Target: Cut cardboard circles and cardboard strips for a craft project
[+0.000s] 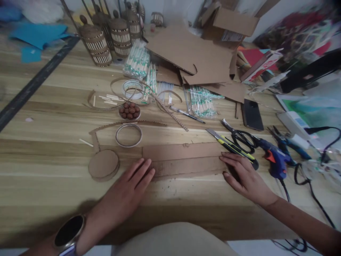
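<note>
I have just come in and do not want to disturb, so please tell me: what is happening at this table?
A person lays both hands flat, with open grip, on the long cardboard strips on the wooden table. The left hand is at their left end and the right hand at their right end. Neither holds a tool. Round cardboard discs lie to the left. A yellow utility knife, scissors and a blue glue gun lie by the right hand.

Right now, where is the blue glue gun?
In the head view, the blue glue gun lies on the wooden table at the right, just past the right hand, beside the black scissors and the yellow utility knife.
</note>
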Demonstrator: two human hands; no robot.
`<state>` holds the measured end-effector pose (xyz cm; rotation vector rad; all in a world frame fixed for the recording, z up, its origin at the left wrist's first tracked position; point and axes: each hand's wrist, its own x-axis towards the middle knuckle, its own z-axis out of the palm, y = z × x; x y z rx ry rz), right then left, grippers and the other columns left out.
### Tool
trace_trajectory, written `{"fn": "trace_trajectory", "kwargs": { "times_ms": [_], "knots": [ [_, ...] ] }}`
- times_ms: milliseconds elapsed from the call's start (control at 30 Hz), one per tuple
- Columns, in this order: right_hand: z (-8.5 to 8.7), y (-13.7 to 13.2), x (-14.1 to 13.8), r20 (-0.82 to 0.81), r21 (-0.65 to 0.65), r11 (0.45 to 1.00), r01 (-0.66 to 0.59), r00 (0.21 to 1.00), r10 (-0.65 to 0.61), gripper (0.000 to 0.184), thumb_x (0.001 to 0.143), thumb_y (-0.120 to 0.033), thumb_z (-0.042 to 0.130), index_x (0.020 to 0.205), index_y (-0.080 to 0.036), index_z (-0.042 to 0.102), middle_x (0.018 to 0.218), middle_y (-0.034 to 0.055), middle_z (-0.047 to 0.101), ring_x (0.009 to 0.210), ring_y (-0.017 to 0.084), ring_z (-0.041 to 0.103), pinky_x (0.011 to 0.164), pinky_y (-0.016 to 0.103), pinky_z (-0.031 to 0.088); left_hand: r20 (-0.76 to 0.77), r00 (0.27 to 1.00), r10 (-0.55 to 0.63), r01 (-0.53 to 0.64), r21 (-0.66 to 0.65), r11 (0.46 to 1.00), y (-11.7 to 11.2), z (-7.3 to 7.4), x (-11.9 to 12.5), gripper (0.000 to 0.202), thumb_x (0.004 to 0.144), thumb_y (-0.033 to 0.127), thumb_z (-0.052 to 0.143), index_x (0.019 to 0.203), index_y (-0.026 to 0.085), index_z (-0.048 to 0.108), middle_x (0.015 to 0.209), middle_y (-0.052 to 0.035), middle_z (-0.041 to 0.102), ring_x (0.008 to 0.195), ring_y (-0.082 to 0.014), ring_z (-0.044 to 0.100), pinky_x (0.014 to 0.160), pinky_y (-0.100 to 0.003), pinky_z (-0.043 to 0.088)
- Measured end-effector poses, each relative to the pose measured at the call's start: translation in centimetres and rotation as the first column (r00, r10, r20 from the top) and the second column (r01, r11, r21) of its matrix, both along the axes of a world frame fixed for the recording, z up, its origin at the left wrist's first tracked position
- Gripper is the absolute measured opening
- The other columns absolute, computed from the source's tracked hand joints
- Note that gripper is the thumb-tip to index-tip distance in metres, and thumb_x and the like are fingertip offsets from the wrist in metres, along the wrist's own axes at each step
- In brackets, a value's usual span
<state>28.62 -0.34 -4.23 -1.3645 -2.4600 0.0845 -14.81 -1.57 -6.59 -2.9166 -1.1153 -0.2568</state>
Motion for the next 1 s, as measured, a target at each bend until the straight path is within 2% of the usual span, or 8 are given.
{"fn": "trace_trajectory", "kwargs": {
  "times_ms": [200, 400, 533, 667, 900, 1000],
  "knots": [
    [0.1, 0.1, -0.2, -0.034, 0.004, 1.000, -0.001, 0.999, 0.001, 0.041, 0.097, -0.022, 0.054, 0.138, -0.024, 0.054, 0.128, 0.0138, 0.064, 0.120, 0.029, 0.062, 0.100, 0.047, 0.054, 0.031, 0.999, -0.024, 0.021, 0.092, 0.996, 1.1, 0.0, -0.3, 0.043, 0.102, 0.010, 0.036, 0.140, 0.013, 0.056, 0.150, -0.0146, 0.055, 0.146, -0.0268, 0.042, 0.116, -0.047, 0.043],
    [-0.1, 0.1, -0.3, -0.074, 0.006, 1.000, 0.010, 0.997, -0.009, 0.040, 0.097, -0.022, 0.055, 0.137, -0.025, 0.055, 0.127, 0.0140, 0.064, 0.119, 0.029, 0.063, 0.099, 0.049, 0.055, 0.022, 0.999, -0.045, 0.041, 0.147, 0.988, 2.0, 0.0, -0.8, 0.041, 0.104, 0.012, 0.036, 0.139, 0.015, 0.058, 0.148, -0.0145, 0.057, 0.141, -0.0284, 0.049, 0.111, -0.049, 0.047],
    [0.0, 0.2, -0.5, -0.088, -0.007, 1.000, 0.021, 0.996, -0.021, 0.038, 0.096, -0.023, 0.055, 0.134, -0.023, 0.056, 0.126, 0.0151, 0.064, 0.119, 0.030, 0.062, 0.099, 0.051, 0.054, 0.012, 0.997, -0.079, 0.077, 0.134, 0.988, 2.6, 0.4, -1.1, 0.039, 0.106, 0.018, 0.035, 0.135, 0.015, 0.061, 0.145, -0.0128, 0.061, 0.137, -0.0256, 0.053, 0.111, -0.044, 0.048],
    [0.0, 0.2, -0.6, -0.083, -0.048, 0.998, 0.045, 0.995, -0.049, 0.037, 0.096, -0.024, 0.054, 0.133, -0.023, 0.057, 0.127, 0.0154, 0.064, 0.120, 0.031, 0.061, 0.101, 0.054, 0.052, 0.053, 0.995, -0.088, 0.082, 0.094, 0.992, 2.8, 0.5, -1.1, 0.041, 0.106, 0.018, 0.035, 0.140, 0.019, 0.057, 0.143, -0.0102, 0.063, 0.137, -0.0228, 0.053, 0.114, -0.042, 0.045],
    [-0.1, 0.3, -0.6, -0.090, -0.052, 0.998, 0.039, 0.995, -0.044, 0.037, 0.096, -0.030, 0.057, 0.132, -0.022, 0.055, 0.127, 0.0164, 0.063, 0.121, 0.031, 0.060, 0.101, 0.054, 0.051, 0.085, 0.987, -0.139, 0.126, 0.141, 0.982, 3.1, 0.5, -1.2, 0.039, 0.102, 0.013, 0.039, 0.139, 0.012, 0.053, 0.141, -0.0147, 0.063, 0.134, -0.0259, 0.055, 0.113, -0.042, 0.043],
    [0.0, 0.3, -1.0, -0.096, -0.050, 0.998, 0.039, 0.994, -0.044, 0.035, 0.097, -0.034, 0.058, 0.130, -0.022, 0.055, 0.125, 0.0164, 0.063, 0.120, 0.031, 0.060, 0.100, 0.053, 0.052, 0.078, 0.985, -0.154, 0.141, 0.150, 0.979, 3.3, 0.8, -1.3, 0.042, 0.102, 0.015, 0.039, 0.142, 0.013, 0.052, 0.140, -0.0152, 0.063, 0.131, -0.0277, 0.057, 0.108, -0.044, 0.047]
  ]
}}
